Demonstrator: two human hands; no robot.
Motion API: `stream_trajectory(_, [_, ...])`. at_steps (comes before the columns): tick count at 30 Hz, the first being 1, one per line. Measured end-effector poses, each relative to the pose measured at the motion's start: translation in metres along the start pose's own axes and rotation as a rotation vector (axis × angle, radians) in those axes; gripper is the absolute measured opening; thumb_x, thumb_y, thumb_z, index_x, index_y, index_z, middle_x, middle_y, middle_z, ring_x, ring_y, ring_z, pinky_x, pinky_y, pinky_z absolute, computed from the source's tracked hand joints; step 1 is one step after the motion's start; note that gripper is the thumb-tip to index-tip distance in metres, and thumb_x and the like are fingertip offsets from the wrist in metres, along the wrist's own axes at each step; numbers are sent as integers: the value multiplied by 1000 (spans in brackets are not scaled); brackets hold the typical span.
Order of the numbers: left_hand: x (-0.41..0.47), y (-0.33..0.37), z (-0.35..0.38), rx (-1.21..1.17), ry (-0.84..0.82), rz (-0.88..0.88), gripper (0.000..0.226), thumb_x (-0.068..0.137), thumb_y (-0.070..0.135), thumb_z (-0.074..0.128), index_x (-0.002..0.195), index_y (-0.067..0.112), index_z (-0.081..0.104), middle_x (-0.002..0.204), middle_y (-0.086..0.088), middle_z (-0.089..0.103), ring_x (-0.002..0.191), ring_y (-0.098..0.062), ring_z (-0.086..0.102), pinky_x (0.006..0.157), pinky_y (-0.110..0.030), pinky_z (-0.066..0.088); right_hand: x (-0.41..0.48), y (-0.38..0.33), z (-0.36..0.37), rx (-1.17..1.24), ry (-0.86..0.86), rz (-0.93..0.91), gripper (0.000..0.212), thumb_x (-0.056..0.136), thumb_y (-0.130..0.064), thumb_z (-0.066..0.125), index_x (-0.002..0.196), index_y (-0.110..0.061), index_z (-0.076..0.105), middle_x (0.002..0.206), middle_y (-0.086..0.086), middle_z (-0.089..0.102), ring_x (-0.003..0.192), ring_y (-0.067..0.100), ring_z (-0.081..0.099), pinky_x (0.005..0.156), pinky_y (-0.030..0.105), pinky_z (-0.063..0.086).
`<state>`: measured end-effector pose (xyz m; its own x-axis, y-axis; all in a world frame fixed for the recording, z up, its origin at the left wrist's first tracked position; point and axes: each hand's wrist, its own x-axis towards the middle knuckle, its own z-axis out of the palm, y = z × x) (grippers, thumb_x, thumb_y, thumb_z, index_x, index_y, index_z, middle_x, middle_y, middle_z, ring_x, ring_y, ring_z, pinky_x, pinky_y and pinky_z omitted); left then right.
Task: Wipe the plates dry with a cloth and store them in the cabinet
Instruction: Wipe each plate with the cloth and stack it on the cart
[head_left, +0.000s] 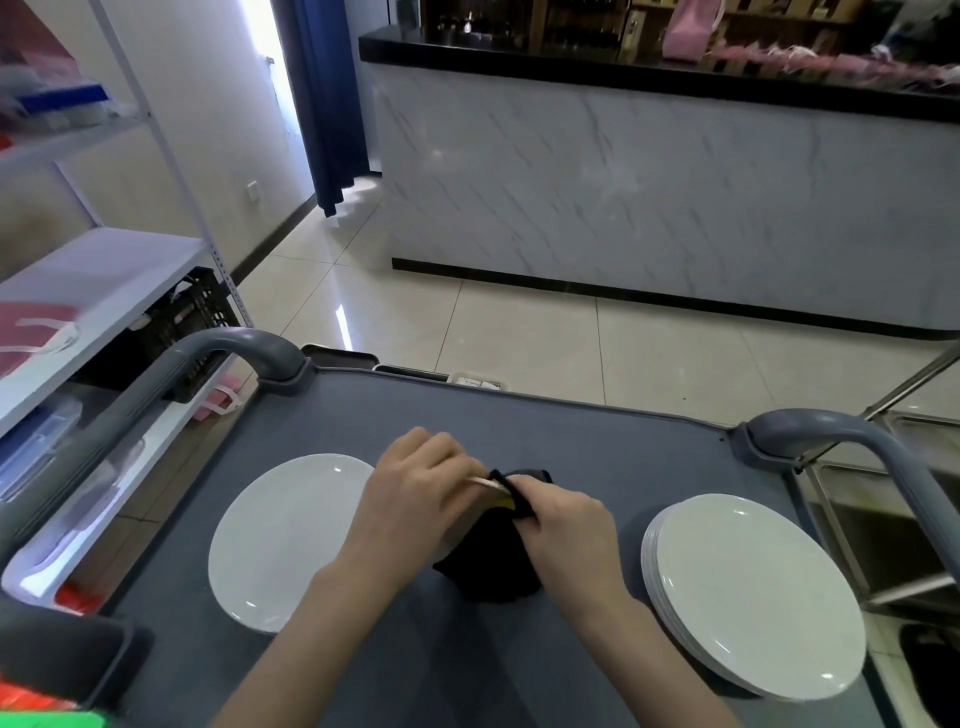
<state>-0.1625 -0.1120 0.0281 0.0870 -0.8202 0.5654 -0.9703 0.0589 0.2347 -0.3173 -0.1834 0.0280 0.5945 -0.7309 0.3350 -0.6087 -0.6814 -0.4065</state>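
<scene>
Matt black cloth (493, 571) is hanging below the grip, while smooth glossy plates (753, 587) either side are gleaming on the matt grey cart top (597, 436).

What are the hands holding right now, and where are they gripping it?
The left hand grips a plate by its rim; the right hand pinches a black cloth over that rim.

Bare left hand (415, 499) and bare right hand (571, 535), left forearm (296, 634) and right forearm (654, 649) uncovered down to the lower edge of view, slim wrists, smooth rounded knuckles, fingernails too small to make out.
</scene>
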Motion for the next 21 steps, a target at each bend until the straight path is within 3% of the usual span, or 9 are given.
stream_trajectory(3, [-21,-11,-7,-133,77,-466,24,86,32,72,107,21,71,94,1,56,84,-18,55,79,-33,47,-8,5,-3,72,82,30,24,70,-14,64,91,-24,73,70,-3,70,60,24,64,47,30,46])
stream_trajectory(6, [-34,-9,-14,-478,-96,-993,40,87,63,47,111,34,61,92,5,66,79,-9,67,84,-40,53,-15,10,-4,120,124,19,32,72,-4,67,98,-20,74,79,-4,73,70,21,68,54,32,53])
stream_trajectory(9, [-27,6,-10,-997,-138,-1285,29,94,53,50,101,27,63,96,-6,71,77,-19,74,77,-44,60,-22,7,-3,111,197,-131,36,67,0,62,98,-15,75,88,-4,75,77,16,71,57,28,56])
stream_trajectory(13, [-22,9,-5,-1219,-54,-1402,22,93,24,64,108,8,62,92,-15,65,78,-24,71,61,-40,60,-34,2,3,131,186,-327,40,69,5,61,104,-8,74,103,-1,74,90,12,72,72,23,58])
stream_trajectory(17, [-29,0,-4,-1312,14,-1442,27,93,-7,51,116,5,57,97,-20,60,75,-28,65,54,-38,59,-40,4,11,180,79,-427,48,67,9,56,108,-8,73,114,-1,70,106,12,67,85,28,56])
stream_trajectory(19, [-35,-4,-3,-1371,58,-1410,37,92,-14,47,116,11,58,99,-20,62,74,-28,66,52,-36,57,-43,7,14,324,-65,-349,55,64,12,61,112,-13,71,118,-7,68,111,8,63,90,27,53])
stream_trajectory(21, [-45,-9,-2,-1393,59,-1335,47,91,-15,49,119,21,61,97,-19,66,74,-28,68,56,-40,58,-44,10,11,548,-242,-132,59,73,7,60,118,-30,67,119,-19,66,113,-1,60,93,21,49])
